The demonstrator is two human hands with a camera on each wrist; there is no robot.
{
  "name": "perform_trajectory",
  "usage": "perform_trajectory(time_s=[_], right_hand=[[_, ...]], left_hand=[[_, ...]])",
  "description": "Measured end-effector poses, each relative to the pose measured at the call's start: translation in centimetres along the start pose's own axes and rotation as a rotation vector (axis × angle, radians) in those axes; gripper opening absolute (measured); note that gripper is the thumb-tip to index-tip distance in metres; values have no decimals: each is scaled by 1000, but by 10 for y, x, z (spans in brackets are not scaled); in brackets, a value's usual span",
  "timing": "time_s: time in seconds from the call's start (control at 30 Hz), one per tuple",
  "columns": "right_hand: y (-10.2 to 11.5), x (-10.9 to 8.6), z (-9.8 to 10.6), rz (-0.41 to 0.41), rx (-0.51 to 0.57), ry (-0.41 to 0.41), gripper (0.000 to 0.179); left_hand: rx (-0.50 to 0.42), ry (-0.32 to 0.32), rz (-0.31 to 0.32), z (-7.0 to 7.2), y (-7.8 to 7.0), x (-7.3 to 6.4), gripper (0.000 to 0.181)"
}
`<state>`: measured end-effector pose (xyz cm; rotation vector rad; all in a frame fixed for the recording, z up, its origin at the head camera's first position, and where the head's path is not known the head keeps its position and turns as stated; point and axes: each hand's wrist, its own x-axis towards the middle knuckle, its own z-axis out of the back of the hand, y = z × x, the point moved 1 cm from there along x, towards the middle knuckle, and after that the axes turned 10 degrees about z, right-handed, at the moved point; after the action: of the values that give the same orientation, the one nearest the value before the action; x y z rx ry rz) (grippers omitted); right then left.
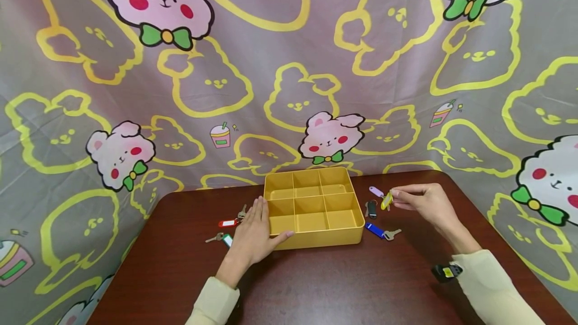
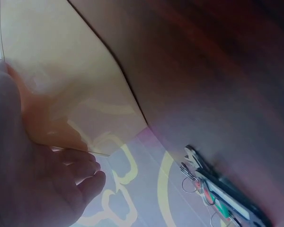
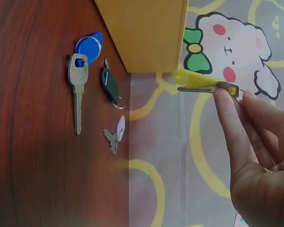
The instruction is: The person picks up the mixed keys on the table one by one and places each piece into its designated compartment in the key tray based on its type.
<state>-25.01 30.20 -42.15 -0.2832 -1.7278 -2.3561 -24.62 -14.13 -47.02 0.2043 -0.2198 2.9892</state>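
Note:
A yellow box (image 1: 316,239) with several compartments stands toward the back of the dark table. My left hand (image 1: 254,234) rests along its left wall, fingers straight and thumb over the front rim. Above the table to the right of the box, my right hand (image 1: 426,203) pinches a key with a yellow tag (image 3: 199,78) between thumb and fingers. Below that hand lie a key with a purple tag (image 3: 119,128), a key with a black tag (image 3: 110,86) and a key with a blue tag (image 3: 88,49).
Left of the box lie a key with a red tag (image 1: 228,223) and a key with a green tag (image 1: 227,239), the latter partly behind my left hand. A cartoon-print cloth (image 1: 280,89) hangs behind the table (image 1: 311,285) and along its sides.

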Motion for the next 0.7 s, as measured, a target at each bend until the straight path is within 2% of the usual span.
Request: perform_trajectory(time_s=[0.43,0.7], right_hand=[[6,7,-6,0,41,12,44],[14,12,-10,-34,66,11,52]], left_hand=[[9,11,-1,2,-2,-1,126],[16,8,6,1,-1,0,125]])
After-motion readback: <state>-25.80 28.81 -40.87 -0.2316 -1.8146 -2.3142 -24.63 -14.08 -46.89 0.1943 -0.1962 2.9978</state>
